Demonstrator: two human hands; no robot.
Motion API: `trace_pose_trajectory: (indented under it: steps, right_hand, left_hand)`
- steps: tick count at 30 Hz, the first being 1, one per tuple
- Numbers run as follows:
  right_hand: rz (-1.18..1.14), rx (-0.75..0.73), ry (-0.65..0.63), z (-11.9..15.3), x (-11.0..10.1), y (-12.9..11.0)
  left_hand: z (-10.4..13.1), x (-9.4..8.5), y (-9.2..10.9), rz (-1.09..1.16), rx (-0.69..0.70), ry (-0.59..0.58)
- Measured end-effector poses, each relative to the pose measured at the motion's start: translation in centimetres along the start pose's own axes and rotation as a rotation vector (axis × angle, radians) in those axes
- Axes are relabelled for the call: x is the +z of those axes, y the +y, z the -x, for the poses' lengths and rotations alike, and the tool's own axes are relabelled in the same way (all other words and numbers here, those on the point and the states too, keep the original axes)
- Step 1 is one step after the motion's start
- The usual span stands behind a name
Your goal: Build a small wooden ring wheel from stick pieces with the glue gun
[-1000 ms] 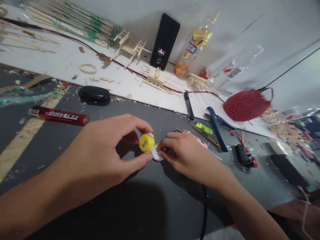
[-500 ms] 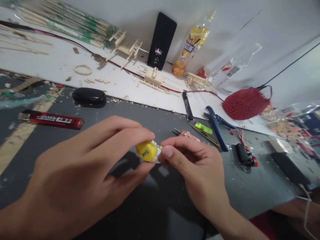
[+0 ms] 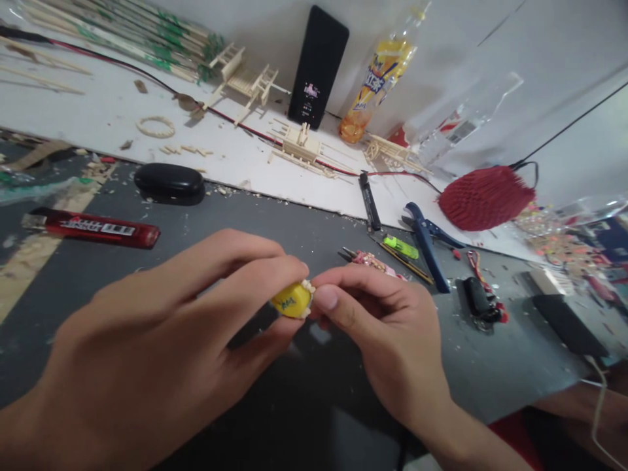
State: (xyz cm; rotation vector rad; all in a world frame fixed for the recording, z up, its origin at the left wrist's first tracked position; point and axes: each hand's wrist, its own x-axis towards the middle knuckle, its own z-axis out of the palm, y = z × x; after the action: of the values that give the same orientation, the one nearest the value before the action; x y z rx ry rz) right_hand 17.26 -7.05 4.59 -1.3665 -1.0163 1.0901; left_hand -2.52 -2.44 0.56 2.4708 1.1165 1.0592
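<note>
While both hands hover low over grey table [image 3: 147, 275], my left hand [image 3: 161, 340] pinches yellow cap [image 3: 291, 299] between thumb and forefinger, near centre. My right hand [image 3: 387, 333] pinches cap's right edge, fingers curled. Far left: red lighter [image 3: 93, 227], black case [image 3: 169, 184]. Right: blue pliers [image 3: 428, 245]. Far: black phone [image 3: 318, 67], upright against wall.

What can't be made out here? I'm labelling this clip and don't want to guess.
Head view only:
- Yellow cap: its underside and the pale bits at its rim are hidden by the left hand and right hand.
- Print on the cap: too small.
- Phone screen: too small to read.
- Bottle: top cut off by the upper edge.
</note>
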Motion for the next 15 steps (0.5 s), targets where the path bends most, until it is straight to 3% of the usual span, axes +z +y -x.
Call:
trace_pose_trajectory:
  steps: [15]
  right_hand:
    - [0.234, -0.019, 0.074, 0.47, 0.08, -0.44]
  left_hand:
    - [0.89, -0.23, -0.68, 0.019, 0.086, -0.070]
